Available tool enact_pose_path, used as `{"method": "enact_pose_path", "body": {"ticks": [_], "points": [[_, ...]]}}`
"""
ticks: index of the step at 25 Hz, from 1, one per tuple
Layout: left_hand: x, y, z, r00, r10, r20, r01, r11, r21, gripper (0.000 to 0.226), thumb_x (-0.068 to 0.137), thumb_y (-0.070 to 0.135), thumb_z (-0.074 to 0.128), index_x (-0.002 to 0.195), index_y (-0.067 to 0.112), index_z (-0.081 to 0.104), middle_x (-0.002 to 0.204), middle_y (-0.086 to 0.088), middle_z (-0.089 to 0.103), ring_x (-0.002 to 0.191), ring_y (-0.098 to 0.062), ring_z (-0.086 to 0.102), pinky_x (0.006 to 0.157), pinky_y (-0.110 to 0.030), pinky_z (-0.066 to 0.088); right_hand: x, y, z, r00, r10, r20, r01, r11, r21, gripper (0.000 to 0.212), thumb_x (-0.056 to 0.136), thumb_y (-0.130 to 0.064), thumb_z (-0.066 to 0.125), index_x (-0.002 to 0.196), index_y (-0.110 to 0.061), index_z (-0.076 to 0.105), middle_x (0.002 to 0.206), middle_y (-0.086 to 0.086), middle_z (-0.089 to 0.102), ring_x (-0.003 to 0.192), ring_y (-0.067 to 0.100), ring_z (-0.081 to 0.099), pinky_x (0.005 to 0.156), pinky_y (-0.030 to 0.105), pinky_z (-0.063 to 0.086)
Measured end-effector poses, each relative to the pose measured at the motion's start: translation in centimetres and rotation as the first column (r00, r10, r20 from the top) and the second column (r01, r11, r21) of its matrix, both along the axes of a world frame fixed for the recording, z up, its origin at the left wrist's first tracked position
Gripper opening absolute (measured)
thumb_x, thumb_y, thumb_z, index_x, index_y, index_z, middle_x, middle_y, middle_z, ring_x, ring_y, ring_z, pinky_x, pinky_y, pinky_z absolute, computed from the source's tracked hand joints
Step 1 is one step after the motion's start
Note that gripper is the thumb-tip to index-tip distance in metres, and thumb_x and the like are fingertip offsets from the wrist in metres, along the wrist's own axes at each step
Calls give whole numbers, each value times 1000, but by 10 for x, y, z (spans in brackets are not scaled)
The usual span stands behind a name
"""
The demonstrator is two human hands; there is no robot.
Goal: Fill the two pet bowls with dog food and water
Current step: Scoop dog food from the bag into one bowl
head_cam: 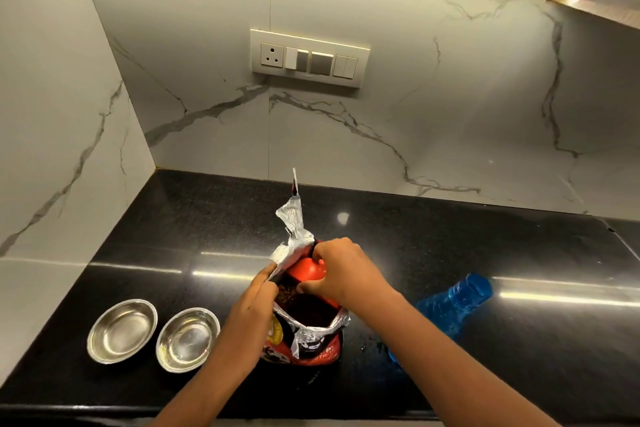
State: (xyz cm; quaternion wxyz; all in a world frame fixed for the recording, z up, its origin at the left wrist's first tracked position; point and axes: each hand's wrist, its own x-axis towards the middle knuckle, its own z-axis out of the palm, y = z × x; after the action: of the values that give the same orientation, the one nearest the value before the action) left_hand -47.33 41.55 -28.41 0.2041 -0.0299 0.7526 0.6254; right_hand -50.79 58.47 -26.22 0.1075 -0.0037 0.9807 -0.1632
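A red and black dog food bag (pixel 306 345) with a torn foil-lined top stands open on the black counter, brown kibble showing inside. My left hand (pixel 254 302) pinches the bag's left edge. My right hand (pixel 343 270) grips a red scoop (pixel 306 269) at the mouth of the bag. Two empty steel pet bowls sit side by side at the left: the left bowl (pixel 122 331) and the right bowl (pixel 187 340). An open blue plastic water bottle (pixel 453 302) stands to the right of the bag, partly hidden by my right forearm.
The black granite counter (pixel 450 243) ends at a marble wall on the left and at the back. A socket and switch panel (pixel 309 57) is on the back wall. A dark cabinet hangs overhead. A few dark specks lie on the counter beside the bag.
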Motion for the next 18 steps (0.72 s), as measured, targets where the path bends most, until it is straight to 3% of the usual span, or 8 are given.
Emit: {"method": "enact_pose_path", "body": {"ticks": [2, 4, 6, 8, 10, 14, 16, 18], "points": [[2, 2, 1, 999, 45, 21, -45, 999, -1, 33, 100, 23, 36, 100, 39, 65, 96, 10, 71, 94, -1, 62, 85, -29, 43, -2, -3, -4, 1000, 1, -12, -1, 1000, 5, 36, 79, -40, 81, 100, -13, 71, 99, 5, 72, 94, 23, 67, 74, 29, 48], [-1, 6, -1, 998, 55, 28, -55, 999, 2, 34, 100, 22, 36, 103, 35, 68, 96, 7, 74, 97, -6, 65, 91, -35, 45, -4, -4, -7, 1000, -22, 12, 22, 1000, -19, 27, 79, -37, 79, 82, -14, 66, 84, 5, 68, 84, 22, 65, 70, 29, 50], [-5, 9, -7, 994, 98, 46, -98, 995, 3, 36, 96, 18, 37, 113, 25, 69, 83, 6, 76, 91, -16, 67, 94, -44, 48, -5, -3, -14, 993, -77, 86, 84, 993, -78, 39, 79, -36, 78, 61, -16, 50, 66, 0, 54, 66, 18, 55, 57, 26, 43], [-6, 9, -8, 990, 123, 68, -124, 992, 20, 36, 93, 17, 38, 115, 20, 67, 78, 7, 75, 89, -20, 65, 95, -44, 48, -4, -2, -19, 978, -133, 160, 155, 979, -133, 47, 80, -37, 78, 56, -18, 43, 60, -2, 46, 54, 10, 43, 47, 21, 32], [0, 9, -4, 997, 68, 43, -70, 997, 26, 35, 91, 24, 41, 119, 27, 62, 96, 9, 73, 101, -12, 64, 95, -31, 48, -5, 0, -22, 966, -169, 197, 203, 964, -169, 48, 80, -40, 78, 55, -14, 46, 58, -1, 48, 51, 10, 43, 45, 23, 34], [4, 6, 2, 998, 62, 27, -62, 998, 28, 30, 97, 26, 41, 123, 28, 55, 101, 19, 62, 97, 2, 56, 81, -15, 40, -5, 10, -22, 929, -247, 274, 334, 880, -337, 49, 76, -44, 82, 71, 3, 70, 72, 9, 74, 59, 22, 72, 61, 38, 64], [1, 4, 0, 999, 47, 25, -47, 999, -23, 34, 96, 34, 39, 127, 33, 52, 106, 16, 62, 100, 0, 55, 87, -22, 41, -5, 20, -21, 895, -266, 358, 413, 800, -436, 49, 74, -42, 85, 86, 5, 76, 84, 17, 78, 69, 28, 77, 66, 43, 65], [-1, 2, -6, 999, 35, 18, -35, 999, -42, 55, 81, 49, 39, 135, 41, 50, 114, 12, 66, 110, -9, 58, 103, -39, 43, -3, 32, -17, 859, -237, 454, 473, 707, -525, 45, 77, -37, 85, 94, 4, 76, 87, 21, 78, 78, 33, 78, 74, 47, 65]]}}
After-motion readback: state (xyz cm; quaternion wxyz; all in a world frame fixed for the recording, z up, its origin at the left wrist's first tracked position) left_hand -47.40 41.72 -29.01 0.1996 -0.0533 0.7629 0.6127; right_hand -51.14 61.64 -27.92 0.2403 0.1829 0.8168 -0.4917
